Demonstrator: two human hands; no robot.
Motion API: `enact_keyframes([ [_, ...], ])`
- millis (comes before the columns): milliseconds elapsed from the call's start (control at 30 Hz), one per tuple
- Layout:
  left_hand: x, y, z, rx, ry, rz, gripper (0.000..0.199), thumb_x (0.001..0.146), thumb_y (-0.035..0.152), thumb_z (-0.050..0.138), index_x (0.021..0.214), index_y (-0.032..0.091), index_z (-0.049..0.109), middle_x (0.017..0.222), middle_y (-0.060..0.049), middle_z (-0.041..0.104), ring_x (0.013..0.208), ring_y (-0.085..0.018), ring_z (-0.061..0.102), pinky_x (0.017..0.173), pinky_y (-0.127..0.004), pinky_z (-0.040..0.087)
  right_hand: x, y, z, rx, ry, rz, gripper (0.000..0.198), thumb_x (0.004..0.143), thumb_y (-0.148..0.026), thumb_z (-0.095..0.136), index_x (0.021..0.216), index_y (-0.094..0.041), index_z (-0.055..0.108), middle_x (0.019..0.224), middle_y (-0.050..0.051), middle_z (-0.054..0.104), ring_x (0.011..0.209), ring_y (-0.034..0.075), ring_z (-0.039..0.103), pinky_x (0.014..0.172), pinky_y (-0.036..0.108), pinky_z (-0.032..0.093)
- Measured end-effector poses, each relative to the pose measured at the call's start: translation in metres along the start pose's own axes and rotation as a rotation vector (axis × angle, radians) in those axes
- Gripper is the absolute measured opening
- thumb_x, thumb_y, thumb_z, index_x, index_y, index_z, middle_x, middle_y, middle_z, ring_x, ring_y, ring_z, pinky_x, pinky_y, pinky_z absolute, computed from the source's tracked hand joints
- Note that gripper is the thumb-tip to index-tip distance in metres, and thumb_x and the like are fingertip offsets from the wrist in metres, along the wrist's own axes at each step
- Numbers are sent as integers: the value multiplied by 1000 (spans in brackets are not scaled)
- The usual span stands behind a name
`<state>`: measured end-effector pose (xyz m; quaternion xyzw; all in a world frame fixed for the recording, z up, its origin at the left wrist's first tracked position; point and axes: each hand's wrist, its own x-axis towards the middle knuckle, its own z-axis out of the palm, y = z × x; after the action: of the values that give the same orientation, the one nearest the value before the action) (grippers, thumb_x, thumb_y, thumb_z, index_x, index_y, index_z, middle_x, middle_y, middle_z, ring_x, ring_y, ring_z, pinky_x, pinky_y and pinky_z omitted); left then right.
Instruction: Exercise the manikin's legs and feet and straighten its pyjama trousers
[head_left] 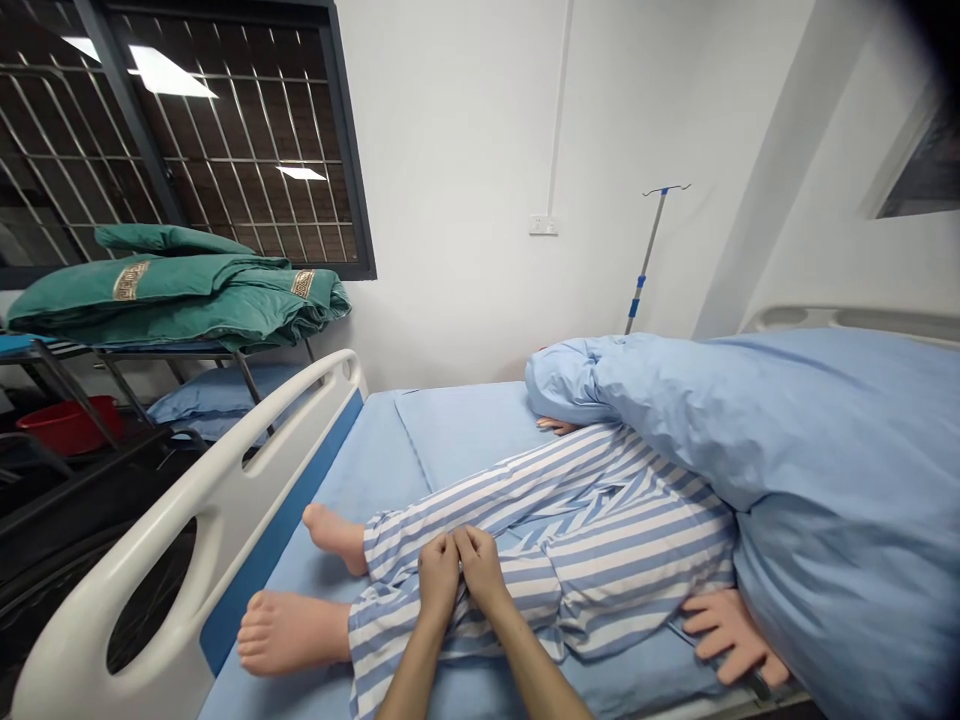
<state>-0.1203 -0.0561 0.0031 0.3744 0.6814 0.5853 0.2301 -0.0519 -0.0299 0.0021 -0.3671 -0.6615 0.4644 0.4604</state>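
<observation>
My left hand (439, 578) and my right hand (480, 568) are both closed, side by side with thumbs and knuckles meeting. They are over the lower legs of a mannequin lying on the bed, against or just above its blue-and-white striped trousers (622, 560). I see no cloth bunched up around my fingers, whose undersides are hidden. The mannequin's bare feet (296, 632) point left. Its near hand (735, 632) lies palm down by the bed's edge, and its far hand (556, 425) peeks out from under a light blue quilt (810, 430), which covers the upper body.
A white footboard (225, 510) closes off the bed's left end. Beyond it, folded green quilts (195, 290) lie on a metal-framed bed, near a red basin (71, 425). An IV pole (646, 260) stands by the back wall. Light blue sheet (465, 420) shows beyond the legs.
</observation>
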Motion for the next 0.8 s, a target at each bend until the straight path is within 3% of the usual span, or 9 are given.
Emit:
enact_keyframes([
  [167, -5, -2, -4, -65, 0, -12, 31, 66, 39, 44, 46, 20, 32, 45, 5, 32, 49, -9, 30, 48, -23, 24, 4, 1, -1, -20, -5, 19, 36, 80, -39, 36, 52, -17, 31, 50, -5, 29, 51, 8, 30, 49, 21, 24],
  [400, -23, 0, -7, 88, -18, 64, 32, 72, 36, 41, 47, 20, 27, 45, 6, 28, 49, -9, 30, 50, -23, 23, 13, 7, -1, -24, 41, 40, 36, 78, -39, 39, 50, -18, 28, 48, -5, 25, 49, 7, 27, 48, 21, 23],
  [533, -28, -1, -10, 100, -45, 85, 34, 73, 37, 40, 48, 20, 24, 47, 6, 24, 50, -9, 28, 51, -23, 22, 15, -4, -21, -36, 27, 19, 37, 78, -39, 40, 49, -18, 29, 46, -5, 27, 48, 7, 27, 48, 22, 23],
  [700, -30, -2, -7, 111, -28, 82, 36, 72, 39, 42, 48, 20, 22, 48, 6, 21, 49, -9, 27, 51, -23, 22, 7, -24, -60, -28, 108, 43, 40, 79, -40, 39, 48, -18, 26, 44, -6, 24, 45, 7, 23, 46, 22, 21],
  [800, -31, -1, -6, 127, -12, 100, 37, 72, 39, 43, 48, 20, 21, 47, 6, 20, 48, -9, 26, 51, -23, 21, -7, -22, -61, -53, 87, 30, 39, 79, -39, 39, 49, -18, 25, 46, -5, 23, 47, 6, 24, 47, 22, 22],
])
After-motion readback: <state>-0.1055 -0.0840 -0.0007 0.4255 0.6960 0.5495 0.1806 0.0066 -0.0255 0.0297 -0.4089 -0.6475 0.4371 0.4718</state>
